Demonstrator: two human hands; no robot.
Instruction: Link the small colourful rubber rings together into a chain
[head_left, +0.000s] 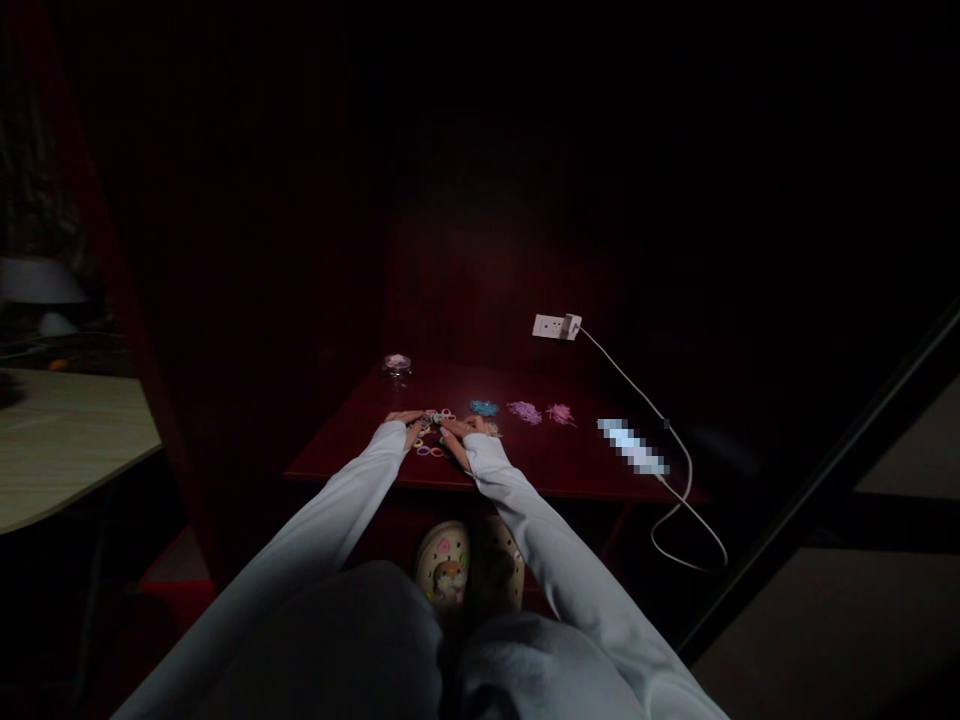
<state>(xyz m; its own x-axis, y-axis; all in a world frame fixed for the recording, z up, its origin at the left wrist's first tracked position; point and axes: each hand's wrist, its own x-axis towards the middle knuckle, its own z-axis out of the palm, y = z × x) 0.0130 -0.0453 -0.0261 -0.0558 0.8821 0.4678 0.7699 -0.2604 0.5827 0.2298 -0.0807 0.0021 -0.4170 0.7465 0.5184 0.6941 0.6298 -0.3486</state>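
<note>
Both my hands rest on a dark red table, close together over a cluster of small coloured elastic rings. My left hand has its fingers bent toward the rings. My right hand meets it, fingers pinched over the same cluster. The hands are small and dim, so what each finger holds is unclear. Long pale sleeves cover both my arms.
Little piles of blue, purple and pink bands lie right of my hands. A small clear jar stands behind. A phone lies charging on a white cable from a wall socket. A pale table stands at the left.
</note>
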